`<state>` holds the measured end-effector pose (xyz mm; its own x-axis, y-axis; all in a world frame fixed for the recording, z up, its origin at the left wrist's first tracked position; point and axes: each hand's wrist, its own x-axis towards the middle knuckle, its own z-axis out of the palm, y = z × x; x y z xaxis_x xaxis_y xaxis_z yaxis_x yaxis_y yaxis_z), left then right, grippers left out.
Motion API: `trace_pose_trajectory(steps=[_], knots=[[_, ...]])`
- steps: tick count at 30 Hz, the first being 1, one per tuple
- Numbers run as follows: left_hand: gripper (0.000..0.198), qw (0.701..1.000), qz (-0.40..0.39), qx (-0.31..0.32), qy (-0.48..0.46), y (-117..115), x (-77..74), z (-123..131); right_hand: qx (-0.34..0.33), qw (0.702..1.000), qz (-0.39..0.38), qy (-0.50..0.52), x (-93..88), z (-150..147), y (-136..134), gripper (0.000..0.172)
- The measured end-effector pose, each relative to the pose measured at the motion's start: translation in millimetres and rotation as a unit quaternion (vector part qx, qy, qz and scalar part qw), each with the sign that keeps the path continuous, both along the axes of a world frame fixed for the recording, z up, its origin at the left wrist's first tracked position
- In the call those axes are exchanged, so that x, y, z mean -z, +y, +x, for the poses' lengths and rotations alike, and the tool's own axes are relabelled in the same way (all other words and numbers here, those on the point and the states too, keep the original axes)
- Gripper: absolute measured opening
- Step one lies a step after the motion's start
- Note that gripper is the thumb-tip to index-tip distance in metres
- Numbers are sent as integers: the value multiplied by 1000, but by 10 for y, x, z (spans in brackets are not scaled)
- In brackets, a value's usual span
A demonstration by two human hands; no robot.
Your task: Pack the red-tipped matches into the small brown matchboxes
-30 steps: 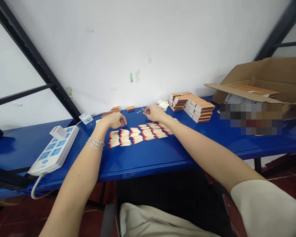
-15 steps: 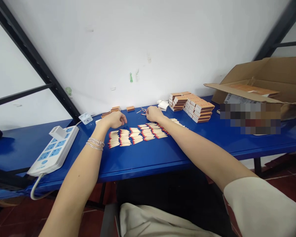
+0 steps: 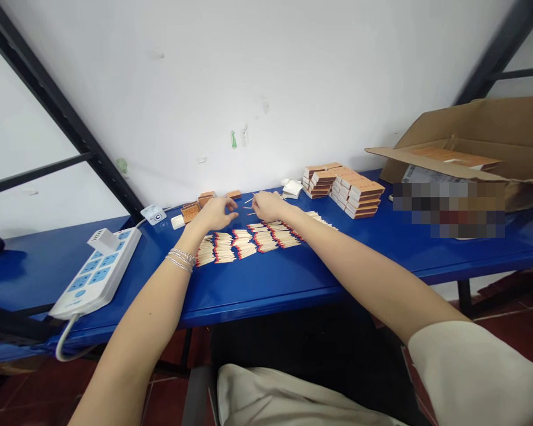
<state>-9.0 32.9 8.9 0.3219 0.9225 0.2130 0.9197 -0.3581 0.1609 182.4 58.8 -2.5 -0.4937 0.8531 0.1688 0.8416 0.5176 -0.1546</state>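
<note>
Many match piles (image 3: 247, 249) lie on the blue table (image 3: 257, 290), side by side in a long line. The sticks are pale and the tips are red. The line starts near the left hand and goes on past the right arm (image 3: 355, 260), which lies over some of it. The left hand (image 3: 222, 214) is just behind the left end of the piles. Its fingers are bent and a bit apart. Shiny bands (image 3: 180, 258) go round that wrist. Next to this hand, on its left, are some brown boxes (image 3: 190, 212). The right hand (image 3: 269, 207) is low, behind the middle piles. Its fingers bend in close by some loose matches (image 3: 247, 207), but I cannot tell if they pinch one. White things (image 3: 292, 188) sit behind it, near the wall (image 3: 266, 71). Beside them is a stack (image 3: 357, 192) of small boxes, orange on top. Far to the right is a big open box (image 3: 471, 139), and part of its front is blurred. On the left lies a white power strip (image 3: 100, 266) with blue sockets and a white plug (image 3: 103, 239) on it
</note>
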Motion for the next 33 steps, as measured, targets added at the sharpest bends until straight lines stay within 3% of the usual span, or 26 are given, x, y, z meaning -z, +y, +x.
trace_pose_trajectory(steps=[4,9,14,21,33], knots=[[32,1000,-8,15,10,34,33,147,82,997,2,-4,-64,154,62,30],[37,992,-23,87,86,70,73,383,152,988,-16,16,-46,285,155,34],[36,987,-12,89,134,50,82,416,150,988,-26,27,-34,259,151,36],[19,992,-35,17,121,83,66,317,134,990,-35,35,-34,234,135,35],[23,988,-106,40,104,-28,-21,97,89,994,-55,44,-46,202,54,25]])
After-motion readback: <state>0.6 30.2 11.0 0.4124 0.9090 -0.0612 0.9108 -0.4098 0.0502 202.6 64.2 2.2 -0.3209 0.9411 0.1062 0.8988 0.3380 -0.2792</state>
